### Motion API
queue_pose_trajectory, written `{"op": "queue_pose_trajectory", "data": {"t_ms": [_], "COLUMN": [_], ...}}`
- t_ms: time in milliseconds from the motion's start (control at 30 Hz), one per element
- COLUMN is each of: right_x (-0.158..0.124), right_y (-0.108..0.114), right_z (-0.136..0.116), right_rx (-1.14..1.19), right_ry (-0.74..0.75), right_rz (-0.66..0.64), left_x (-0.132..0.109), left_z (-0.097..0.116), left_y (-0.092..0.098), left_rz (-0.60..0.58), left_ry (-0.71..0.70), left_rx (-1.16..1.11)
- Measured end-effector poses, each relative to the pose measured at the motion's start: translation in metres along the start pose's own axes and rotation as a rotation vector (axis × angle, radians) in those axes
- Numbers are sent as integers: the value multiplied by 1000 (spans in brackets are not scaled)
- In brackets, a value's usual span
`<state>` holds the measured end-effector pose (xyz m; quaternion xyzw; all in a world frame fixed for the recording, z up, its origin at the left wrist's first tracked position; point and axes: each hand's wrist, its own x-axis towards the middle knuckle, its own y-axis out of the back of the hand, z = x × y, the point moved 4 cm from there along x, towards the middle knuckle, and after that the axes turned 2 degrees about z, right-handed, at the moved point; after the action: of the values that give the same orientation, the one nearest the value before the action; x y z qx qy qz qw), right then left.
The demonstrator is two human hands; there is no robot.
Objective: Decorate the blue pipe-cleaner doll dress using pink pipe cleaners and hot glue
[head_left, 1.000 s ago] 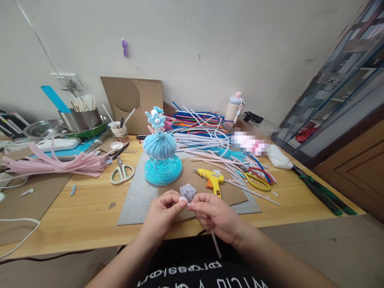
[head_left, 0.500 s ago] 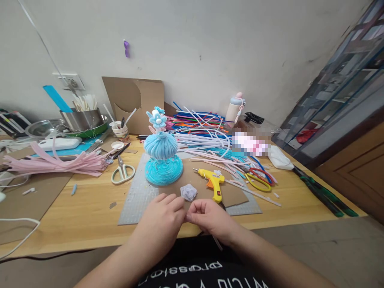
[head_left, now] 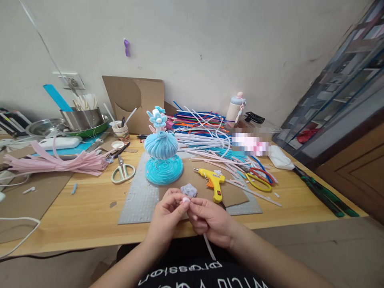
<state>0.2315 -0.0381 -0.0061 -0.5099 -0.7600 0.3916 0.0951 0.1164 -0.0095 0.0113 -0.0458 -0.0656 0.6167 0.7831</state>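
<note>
My left hand (head_left: 169,210) and my right hand (head_left: 210,218) meet over the table's front edge, fingertips together. Both pinch a pale pink pipe cleaner (head_left: 186,199), bent into a small loop at the fingertips. Its straight tail (head_left: 209,247) hangs below my right hand, over the black shirt. Just behind the fingers lies a pale lilac coiled piece (head_left: 189,191), partly covered. A yellow hot glue gun (head_left: 214,181) lies to its right. Behind and to the left stands a blue pipe-cleaner figure (head_left: 161,145) with a flower on top and a round coiled base.
Beneath these lie cardboard and a grey cutting mat (head_left: 136,206). Scissors with cream handles (head_left: 123,174) and a pink pipe-cleaner bundle (head_left: 60,160) are on the left. At the right are yellow-and-red-handled scissors (head_left: 259,183), a white stick (head_left: 255,193) and green-handled shears (head_left: 327,192).
My left hand has turned from knuckles up to thumb side up, exposing the pink loop between the fingertips. The pipe cleaner's tail shows more below my right hand.
</note>
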Motion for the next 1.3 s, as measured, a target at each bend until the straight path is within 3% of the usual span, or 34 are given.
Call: {"op": "queue_pose_trajectory", "data": {"t_ms": [267,433,667,833,967,1067,1300], "right_x": [-2,-6,-12,-9,-6,-7,-9], "right_y": [3,2,2,8,12,12,0], "right_z": [3,-6,-15,-13,-11,-11,-12], "right_rx": [-83,-148,-316,-565,-694,-633,-161], "right_ry": [-15,34,48,55,84,79,22], "right_rz": [79,147,252,323,324,269,-24], "left_x": [0,2,6,3,-6,-8,0], "left_z": [-17,-15,12,28,33,39,35], "left_y": [-2,-2,7,-2,-8,-7,0], "left_rz": [-18,-37,-103,-344,-442,-419,-235], "left_ry": [268,250,-78,-408,-626,-602,-193], "left_rx": [-237,-143,453,1042,1445,1350,551]}}
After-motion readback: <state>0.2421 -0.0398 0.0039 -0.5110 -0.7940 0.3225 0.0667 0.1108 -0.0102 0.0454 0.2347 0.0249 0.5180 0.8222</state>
